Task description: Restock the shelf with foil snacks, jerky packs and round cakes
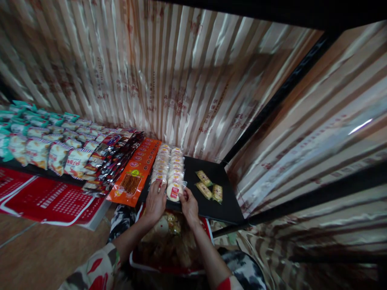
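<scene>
Two rows of round white crackers in clear wrappers stand on the black shelf [196, 161]. The front cracker packet [173, 192] of the right row carries a red label. My right hand [190, 206] pinches this packet's right edge between thumb and fingers. At the front of the left row, my left hand [156, 203] has its fingers closed over a cracker packet [159, 177], which they partly hide. Below both hands is a red bag [208, 231] with wrapped snacks inside, dim and partly covered by my forearms.
Three small yellow wrapped snacks [204, 178] lie at the right of the shelf. Left of the crackers are a flat orange snack packet [134, 173], dark shiny packets [105, 161] and rows of white packets [77, 161]. Black frame bars [272, 100] and striped curtain [181, 72] surround the shelf.
</scene>
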Demonstrator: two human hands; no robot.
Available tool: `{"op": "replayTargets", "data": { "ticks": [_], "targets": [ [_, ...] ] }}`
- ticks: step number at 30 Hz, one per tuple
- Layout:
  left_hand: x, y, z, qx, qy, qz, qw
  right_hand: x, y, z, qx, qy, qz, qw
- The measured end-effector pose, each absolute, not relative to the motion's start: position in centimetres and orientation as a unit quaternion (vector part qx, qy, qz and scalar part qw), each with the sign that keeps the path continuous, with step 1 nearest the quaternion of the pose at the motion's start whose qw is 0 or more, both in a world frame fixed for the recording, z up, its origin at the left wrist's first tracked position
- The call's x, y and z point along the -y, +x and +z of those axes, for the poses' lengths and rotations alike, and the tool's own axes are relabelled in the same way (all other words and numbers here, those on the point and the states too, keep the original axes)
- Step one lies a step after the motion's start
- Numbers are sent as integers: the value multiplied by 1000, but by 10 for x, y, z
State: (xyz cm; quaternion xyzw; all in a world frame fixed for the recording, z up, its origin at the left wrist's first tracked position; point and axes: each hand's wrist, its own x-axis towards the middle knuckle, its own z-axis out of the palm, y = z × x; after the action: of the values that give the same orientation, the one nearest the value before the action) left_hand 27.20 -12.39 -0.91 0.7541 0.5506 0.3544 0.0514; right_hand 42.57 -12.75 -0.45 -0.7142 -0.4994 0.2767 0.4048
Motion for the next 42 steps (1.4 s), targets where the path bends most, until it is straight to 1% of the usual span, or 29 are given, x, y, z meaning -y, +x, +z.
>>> {"op": "replayTargets", "data": {
  "ticks": [3,7,10,15,19,22,26,29,35,42],
  "targets": [
    [121,269,-15,-558,760,333,19,126,423,4,502,-738,259,368],
    [117,267,-25,-556,765,324,11,123,419,6,531,-755,206,326],
    [116,265,-29,-554,766,325,7,122,416,-2,549,-758,136,324],
    [116,264,-34,-545,766,340,3,126,412,-17,564,-747,35,350],
    [114,262,-41,-532,764,364,4,130,410,-25,631,-703,-16,327],
    [114,262,-45,-524,769,366,-5,129,409,-27,654,-700,-21,285],
    [114,262,-47,-525,771,361,-19,125,405,-23,641,-732,-1,228],
    [114,263,-47,-525,773,354,-23,124,403,-18,637,-744,14,202],
    [114,262,-45,-523,780,343,-16,119,398,-13,625,-756,25,193],
    [116,262,-44,-524,780,342,-11,121,400,-13,623,-753,38,208]
  ]
}}
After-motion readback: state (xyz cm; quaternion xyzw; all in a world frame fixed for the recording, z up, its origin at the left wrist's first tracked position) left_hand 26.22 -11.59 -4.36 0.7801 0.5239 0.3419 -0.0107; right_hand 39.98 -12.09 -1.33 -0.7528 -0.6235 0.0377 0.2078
